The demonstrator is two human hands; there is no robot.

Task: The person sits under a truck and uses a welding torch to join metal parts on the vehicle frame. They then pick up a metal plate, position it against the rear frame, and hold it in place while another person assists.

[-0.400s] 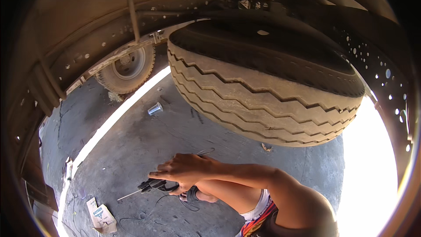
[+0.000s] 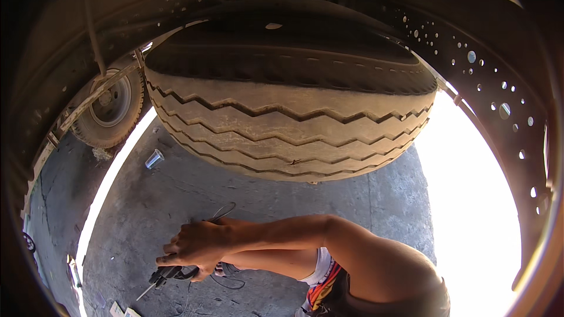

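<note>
My right arm reaches across from the lower right, and my right hand (image 2: 197,243) is closed around a black tool (image 2: 175,272). From its front end a thin pale metal rod (image 2: 145,292) points down and to the left. The exact kind of tool does not show, as my fingers cover much of it. A thin dark cable (image 2: 229,285) loops on the floor beside it. My bent leg (image 2: 270,262) lies beneath the forearm. My left hand is not in view.
A large worn tire (image 2: 294,123) with zigzag tread hangs flat overhead, under a vehicle frame (image 2: 464,53) pierced with holes. Another wheel (image 2: 111,105) stands at far left. A clear plastic cup (image 2: 154,158) lies on the grey floor (image 2: 252,196). Printed cardboard (image 2: 123,311) shows at the bottom edge.
The view has swung right, so the tire, cup and my right hand sit farther left in the picture. The cardboard has mostly slipped out of sight. My right hand keeps its grip on the tool.
</note>
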